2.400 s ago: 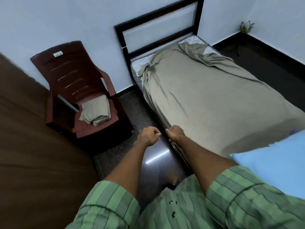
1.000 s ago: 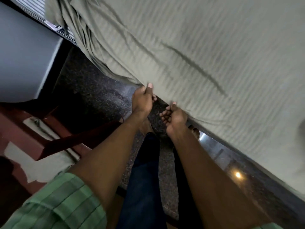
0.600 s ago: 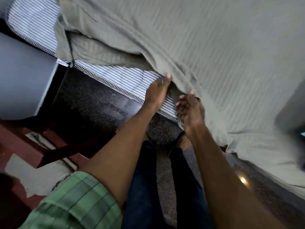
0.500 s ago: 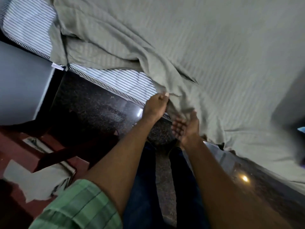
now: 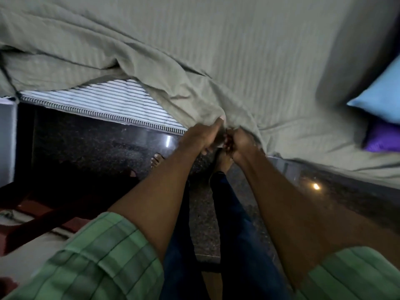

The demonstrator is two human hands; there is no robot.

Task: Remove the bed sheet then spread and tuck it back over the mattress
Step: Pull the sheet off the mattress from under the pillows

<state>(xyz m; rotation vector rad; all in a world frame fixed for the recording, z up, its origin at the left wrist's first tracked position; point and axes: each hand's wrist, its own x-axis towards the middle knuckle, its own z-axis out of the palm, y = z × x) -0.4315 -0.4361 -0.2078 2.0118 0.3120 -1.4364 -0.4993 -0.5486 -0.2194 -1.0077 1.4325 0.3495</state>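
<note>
Speckled dark floor [image 5: 91, 146] | striped mattress [image 5: 121, 105] bared | both hands' grip, left hand [image 5: 203, 135], right hand [image 5: 240, 144], bunching olive sheet [image 5: 238, 50]

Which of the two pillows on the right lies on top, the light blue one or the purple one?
The light blue pillow lies on top; the purple pillow sits beneath it, only its lower corner showing on the olive-green bed sheet.
</note>
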